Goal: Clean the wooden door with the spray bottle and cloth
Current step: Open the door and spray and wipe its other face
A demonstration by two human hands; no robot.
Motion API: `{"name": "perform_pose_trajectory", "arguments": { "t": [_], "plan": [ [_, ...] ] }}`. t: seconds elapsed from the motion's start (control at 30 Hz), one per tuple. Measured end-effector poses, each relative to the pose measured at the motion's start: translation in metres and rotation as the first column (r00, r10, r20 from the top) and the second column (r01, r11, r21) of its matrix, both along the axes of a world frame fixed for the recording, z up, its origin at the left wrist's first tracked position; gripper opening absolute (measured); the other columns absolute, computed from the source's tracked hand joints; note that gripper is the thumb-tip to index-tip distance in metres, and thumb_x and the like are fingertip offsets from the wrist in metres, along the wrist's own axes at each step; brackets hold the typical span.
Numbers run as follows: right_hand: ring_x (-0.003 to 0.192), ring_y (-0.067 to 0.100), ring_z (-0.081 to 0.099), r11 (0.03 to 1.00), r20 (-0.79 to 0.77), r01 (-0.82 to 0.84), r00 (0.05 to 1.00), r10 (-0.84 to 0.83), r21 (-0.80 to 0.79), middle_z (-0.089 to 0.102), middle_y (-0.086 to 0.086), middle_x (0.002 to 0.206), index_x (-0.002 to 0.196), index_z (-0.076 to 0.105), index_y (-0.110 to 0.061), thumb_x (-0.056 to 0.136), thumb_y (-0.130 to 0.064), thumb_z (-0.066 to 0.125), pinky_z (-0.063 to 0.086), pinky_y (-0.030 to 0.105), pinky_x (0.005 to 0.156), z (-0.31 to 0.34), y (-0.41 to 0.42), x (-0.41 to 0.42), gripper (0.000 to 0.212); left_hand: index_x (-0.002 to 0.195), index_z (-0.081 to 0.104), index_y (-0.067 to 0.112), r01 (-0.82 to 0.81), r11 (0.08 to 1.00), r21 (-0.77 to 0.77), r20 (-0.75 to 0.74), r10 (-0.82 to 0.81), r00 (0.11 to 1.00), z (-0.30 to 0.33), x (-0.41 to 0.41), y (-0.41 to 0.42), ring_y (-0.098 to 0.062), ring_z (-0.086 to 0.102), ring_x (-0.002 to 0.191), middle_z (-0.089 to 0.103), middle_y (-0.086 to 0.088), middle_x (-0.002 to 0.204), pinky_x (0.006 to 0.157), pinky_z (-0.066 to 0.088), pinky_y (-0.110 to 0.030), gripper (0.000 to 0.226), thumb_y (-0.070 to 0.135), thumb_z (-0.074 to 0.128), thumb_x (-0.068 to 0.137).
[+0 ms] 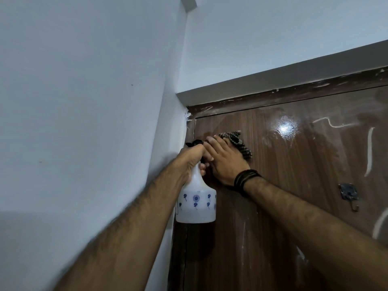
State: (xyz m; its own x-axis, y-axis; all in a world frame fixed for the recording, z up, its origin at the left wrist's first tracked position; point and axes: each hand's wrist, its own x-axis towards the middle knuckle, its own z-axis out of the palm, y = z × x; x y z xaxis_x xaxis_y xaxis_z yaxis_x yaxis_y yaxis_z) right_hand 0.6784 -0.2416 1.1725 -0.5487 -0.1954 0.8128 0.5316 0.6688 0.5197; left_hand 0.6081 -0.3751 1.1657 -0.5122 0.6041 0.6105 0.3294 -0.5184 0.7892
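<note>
Our left hand (pixel 190 159) grips the spray bottle (pixel 196 201) by its neck; it looks light. Our right hand (pixel 223 161) presses the soft cloth (pixel 241 143) flat against the glossy door (pixel 283 185).

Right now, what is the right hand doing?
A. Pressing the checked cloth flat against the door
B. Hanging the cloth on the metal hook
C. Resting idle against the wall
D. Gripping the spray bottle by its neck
A: the right hand lies with straight fingers on the checked cloth, pressing it to the door; the left hand grips the spray bottle.
</note>
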Motion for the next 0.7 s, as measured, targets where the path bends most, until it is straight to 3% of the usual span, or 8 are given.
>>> {"name": "perform_pose_trajectory", "arguments": {
  "t": [0.13,0.33,0.4,0.53,0.7],
  "plan": [
    [0.151,0.028,0.02,0.996,-0.154,-0.088,0.985,0.083,-0.023,0.029,0.01,0.161,0.153,0.031,-0.018,0.105,-0.031,0.032,0.012,0.043,0.122,0.045,0.004,-0.001,0.05,0.094,0.062,0.004,-0.047,0.999,-0.014,0.005,0.047,0.999,0.001,-0.007,0.0,-0.008,0.038,0.034,0.054,-0.009,0.069,0.038,0.035,-0.019,0.018,-0.005,0.06,0.079],
    [0.151,0.028,0.015,0.995,-0.299,-0.073,0.953,0.05,-0.066,0.025,0.01,0.162,0.152,0.029,-0.013,0.105,-0.026,0.038,0.005,0.043,0.123,0.088,0.001,-0.007,0.05,0.099,0.063,0.003,-0.1,0.995,-0.026,-0.003,0.1,0.995,0.005,-0.012,0.0,-0.008,0.041,0.04,0.055,-0.007,0.07,0.04,0.038,-0.021,0.021,-0.003,0.066,0.079],
    [0.152,0.028,0.014,0.994,-0.255,-0.106,0.962,0.093,-0.04,0.025,0.01,0.162,0.153,0.029,-0.015,0.104,-0.026,0.04,0.006,0.044,0.123,0.071,-0.002,-0.011,0.051,0.096,0.066,0.003,-0.095,0.995,0.005,0.008,0.095,0.995,0.006,-0.011,0.0,-0.009,0.041,0.04,0.056,-0.008,0.07,0.041,0.038,-0.021,0.018,-0.003,0.066,0.078],
    [0.155,0.025,0.004,0.998,0.019,-0.059,0.998,0.059,0.021,0.011,0.007,0.167,0.158,0.02,-0.013,0.101,-0.032,0.044,0.002,0.04,0.124,0.029,-0.009,-0.025,0.064,0.094,0.066,0.002,-0.068,0.995,0.073,0.047,0.065,0.997,0.008,-0.011,0.0,-0.011,0.039,0.038,0.053,-0.009,0.064,0.04,0.035,-0.019,0.02,-0.007,0.061,0.076],
    [0.153,0.025,0.009,0.994,0.039,0.0,0.999,-0.005,0.107,0.015,0.008,0.166,0.157,0.02,-0.015,0.102,-0.037,0.042,0.006,0.04,0.123,0.054,-0.008,-0.032,0.063,0.097,0.064,0.001,-0.073,0.995,0.07,0.047,0.07,0.996,0.006,-0.011,0.001,-0.011,0.039,0.037,0.052,-0.009,0.065,0.039,0.035,-0.019,0.024,-0.008,0.059,0.075]
  ]
}}
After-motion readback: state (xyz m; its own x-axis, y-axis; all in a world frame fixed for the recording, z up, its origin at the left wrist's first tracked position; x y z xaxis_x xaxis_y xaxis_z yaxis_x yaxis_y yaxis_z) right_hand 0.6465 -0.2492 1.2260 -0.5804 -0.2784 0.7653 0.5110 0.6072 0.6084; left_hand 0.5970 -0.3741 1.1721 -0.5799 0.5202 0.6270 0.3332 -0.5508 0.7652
